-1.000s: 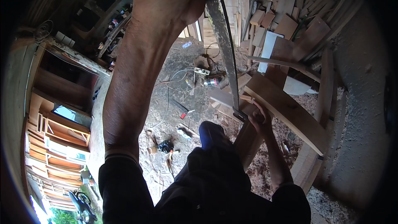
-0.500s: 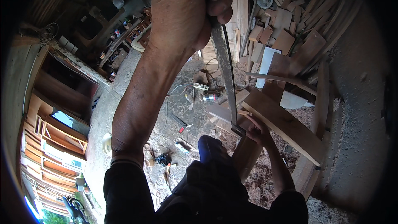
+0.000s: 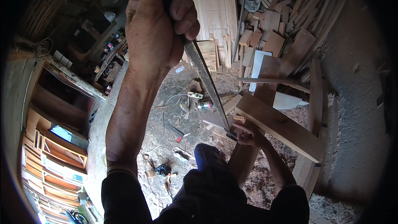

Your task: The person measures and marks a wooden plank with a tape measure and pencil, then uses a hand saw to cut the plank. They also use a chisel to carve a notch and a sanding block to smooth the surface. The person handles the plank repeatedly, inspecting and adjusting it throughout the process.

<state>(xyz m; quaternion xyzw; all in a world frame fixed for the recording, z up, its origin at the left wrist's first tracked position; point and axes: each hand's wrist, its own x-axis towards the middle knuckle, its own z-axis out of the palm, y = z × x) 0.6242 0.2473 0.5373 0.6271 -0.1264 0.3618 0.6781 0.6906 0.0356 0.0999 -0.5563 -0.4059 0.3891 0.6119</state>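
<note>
My left hand (image 3: 159,25) is closed around the upper end of a long, narrow, weathered metal blade (image 3: 205,76) that slants down toward the work. My forearm runs up from the lower left. The blade's lower end meets a small dark piece (image 3: 230,135) at the edge of a wooden beam (image 3: 242,161). My right hand (image 3: 248,137) is beside that end, index finger extended and the others curled; what they grip is hard to make out. A thick wooden board (image 3: 282,128) lies diagonally just behind it.
Piled offcuts (image 3: 271,23) and upright boards (image 3: 207,4) stand at the back. A power strip (image 3: 195,95) with cords, a red-and-black tool (image 3: 178,138) and debris lie on the concrete floor (image 3: 157,116). Wooden frames (image 3: 54,149) line the left; a rough wall (image 3: 356,99) is right.
My left hand has dropped lower and shifted left, so the blade slants more. My right hand sits slightly lower by the blade's end. The whole view has shifted a little.
</note>
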